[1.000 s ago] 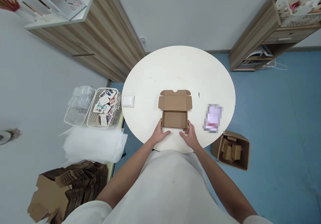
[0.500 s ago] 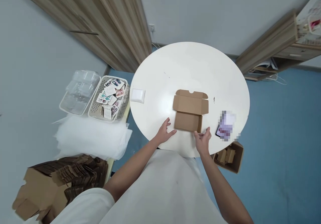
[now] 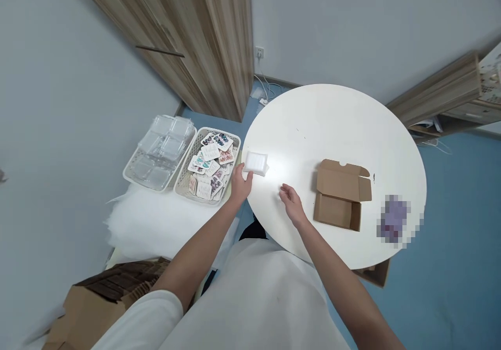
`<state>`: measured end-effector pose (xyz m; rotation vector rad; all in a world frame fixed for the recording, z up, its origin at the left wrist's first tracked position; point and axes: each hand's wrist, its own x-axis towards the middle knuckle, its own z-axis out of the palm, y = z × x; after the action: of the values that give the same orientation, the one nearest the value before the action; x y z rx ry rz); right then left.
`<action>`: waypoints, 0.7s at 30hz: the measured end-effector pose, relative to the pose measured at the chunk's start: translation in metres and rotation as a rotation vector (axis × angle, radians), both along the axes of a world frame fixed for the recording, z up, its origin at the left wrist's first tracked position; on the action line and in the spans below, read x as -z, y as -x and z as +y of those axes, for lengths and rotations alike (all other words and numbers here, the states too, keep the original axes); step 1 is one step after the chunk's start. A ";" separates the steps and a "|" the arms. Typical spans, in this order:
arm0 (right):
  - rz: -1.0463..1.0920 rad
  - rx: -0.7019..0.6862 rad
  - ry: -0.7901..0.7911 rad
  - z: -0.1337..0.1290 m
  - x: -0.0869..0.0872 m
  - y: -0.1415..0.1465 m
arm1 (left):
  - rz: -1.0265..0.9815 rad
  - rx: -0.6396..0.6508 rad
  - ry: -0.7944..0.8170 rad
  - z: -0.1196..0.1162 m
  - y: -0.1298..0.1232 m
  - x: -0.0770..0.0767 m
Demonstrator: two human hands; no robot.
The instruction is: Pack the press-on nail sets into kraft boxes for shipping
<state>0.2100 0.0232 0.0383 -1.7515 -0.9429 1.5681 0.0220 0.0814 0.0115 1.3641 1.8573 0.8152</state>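
Observation:
At the table's left edge lies a flat white packet [image 3: 256, 163], which looks like wrapped foam or film. My left hand [image 3: 241, 184] is at its near left corner, thumb and fingers apart; whether it touches the packet I cannot tell. My right hand [image 3: 291, 203] hovers over the table between the packet and a brown cardboard box [image 3: 337, 211], fingers stretched out loosely and holding nothing. The box stands with its lid flap [image 3: 340, 181] folded back, and its inside shows bare cardboard.
The round white table [image 3: 332, 115] has a blurred purple item [image 3: 393, 218] at right. Left of it stand a basket of patterned cards [image 3: 207, 164], a basket of clear plastic boxes [image 3: 160, 146], white sheets [image 3: 156, 224] and stacked folded cardboard [image 3: 102, 303]. A cardboard bin [image 3: 378, 274] sits below the table.
My view has turned left. Both hands have left the cardboard box and moved left, the left one to the white packet. The box remains open on the table.

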 end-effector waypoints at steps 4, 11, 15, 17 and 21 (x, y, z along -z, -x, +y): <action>0.201 0.058 0.110 0.032 0.012 0.025 | -0.042 0.007 0.021 0.019 0.003 0.005; 0.330 0.173 0.122 0.059 0.014 0.041 | -0.043 0.037 0.062 0.034 -0.002 0.026; 0.291 0.169 0.080 0.061 0.014 0.049 | -0.044 0.071 0.045 0.031 -0.004 0.029; 0.243 0.165 0.067 0.060 0.016 0.051 | -0.069 0.070 0.049 0.027 -0.005 0.028; 0.127 0.194 0.048 0.056 0.023 0.052 | -0.116 0.056 0.094 0.014 -0.007 0.025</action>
<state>0.1581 0.0790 0.0153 -1.6978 -0.6590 1.5662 0.0286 0.0950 -0.0135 1.2781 1.7383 0.7530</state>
